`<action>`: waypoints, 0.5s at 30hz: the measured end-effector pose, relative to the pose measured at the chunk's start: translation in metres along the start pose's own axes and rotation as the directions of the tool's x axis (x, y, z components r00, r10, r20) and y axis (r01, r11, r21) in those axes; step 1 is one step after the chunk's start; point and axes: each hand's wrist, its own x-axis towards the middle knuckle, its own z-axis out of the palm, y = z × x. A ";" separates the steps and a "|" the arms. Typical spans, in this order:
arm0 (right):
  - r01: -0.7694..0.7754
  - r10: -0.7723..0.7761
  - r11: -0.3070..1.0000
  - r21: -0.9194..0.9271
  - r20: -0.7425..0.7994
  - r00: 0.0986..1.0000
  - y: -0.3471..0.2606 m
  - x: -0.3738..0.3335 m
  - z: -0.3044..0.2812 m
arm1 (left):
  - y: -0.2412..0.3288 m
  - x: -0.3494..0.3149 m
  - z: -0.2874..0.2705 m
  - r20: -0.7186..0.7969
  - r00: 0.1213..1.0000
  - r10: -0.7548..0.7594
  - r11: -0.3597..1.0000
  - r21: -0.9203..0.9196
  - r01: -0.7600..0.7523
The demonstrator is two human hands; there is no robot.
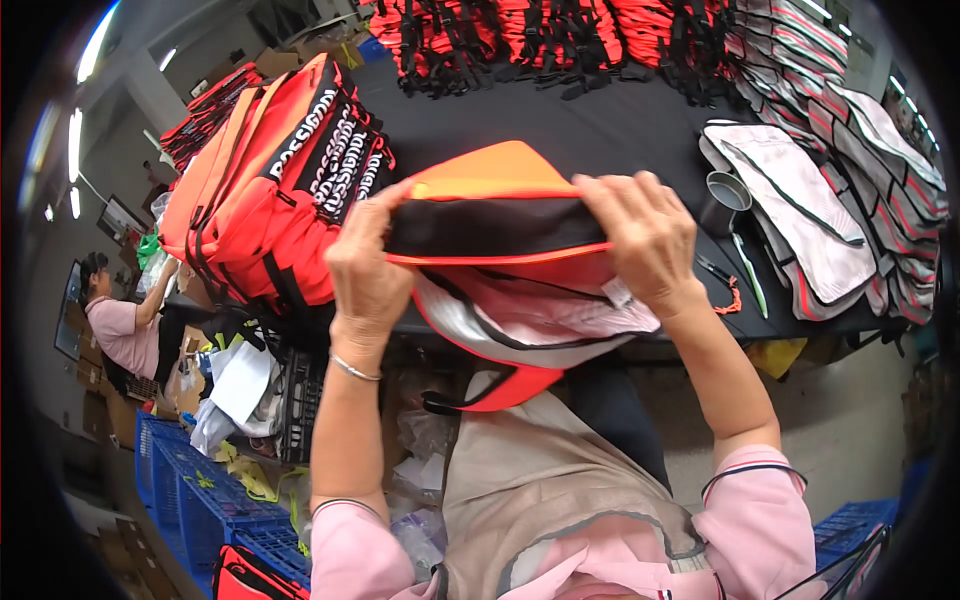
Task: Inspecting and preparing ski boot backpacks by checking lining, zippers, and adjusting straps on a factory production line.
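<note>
Head view, left fingers (pixel 386 205) pinching an orange bag (pixel 497 228), right fingers (pixel 612 200) closed on its other end

An orange, black-sided bag (pixel 508 230), apparently open, is held partly over the table (pixel 440 125).

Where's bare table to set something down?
The black table is bare between the held bag and the red-and-black bundles. Crowded: left, stacked red bags; right, grey cup, snips, whitish panels.
</note>
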 end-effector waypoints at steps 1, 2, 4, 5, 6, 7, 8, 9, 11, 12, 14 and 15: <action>-0.085 0.090 0.994 -0.064 0.073 0.993 0.016 -0.018 0.002 | -0.003 0.005 -0.005 -0.024 1.000 0.002 1.000 0.017 -0.001; -0.174 0.186 0.980 -0.092 0.138 0.973 0.039 -0.042 0.006 | -0.003 0.012 -0.007 -0.051 0.998 -0.031 0.998 -0.064 0.028; -0.441 0.438 0.894 0.073 0.057 0.897 0.075 -0.077 0.014 | 0.000 0.031 -0.016 -0.011 0.989 -0.146 0.980 -0.136 0.143; -0.558 0.548 0.809 0.187 0.103 0.830 0.083 -0.078 0.011 | 0.012 0.041 -0.021 -0.003 0.996 -0.093 0.990 -0.110 0.092; -0.525 0.532 0.827 0.201 0.021 0.846 0.098 -0.080 0.014 | 0.020 0.050 -0.027 0.014 1.000 -0.009 0.998 -0.055 0.009; -0.490 0.512 0.847 0.206 -0.066 0.857 0.117 -0.080 0.018 | 0.029 0.060 -0.029 0.031 0.996 0.080 0.997 -0.008 -0.079; -0.602 0.626 0.734 0.314 0.031 0.779 0.122 -0.062 0.013 | 0.039 0.070 -0.039 0.042 0.995 0.092 0.996 -0.010 -0.092; -0.697 0.711 0.594 0.401 0.143 0.688 0.128 -0.041 0.002 | 0.030 0.079 -0.043 0.008 0.997 0.080 0.996 -0.048 -0.080; -0.709 0.680 0.416 0.570 0.323 0.658 0.154 -0.009 -0.018 | 0.046 0.105 -0.066 0.109 0.994 0.024 0.997 -0.076 -0.016; -0.687 0.608 0.472 0.553 0.361 0.707 0.154 0.019 -0.028 | 0.030 0.117 -0.078 0.100 0.990 0.096 0.995 -0.020 -0.094; -0.196 0.126 0.893 0.405 0.193 0.973 0.205 0.059 -0.037 | 0.035 0.144 -0.102 0.300 0.942 -0.150 0.961 -0.181 0.211; 0.278 -0.299 0.940 0.197 0.087 0.950 0.230 0.074 -0.033 | 0.031 0.157 -0.101 0.414 0.884 -0.217 0.891 -0.285 0.353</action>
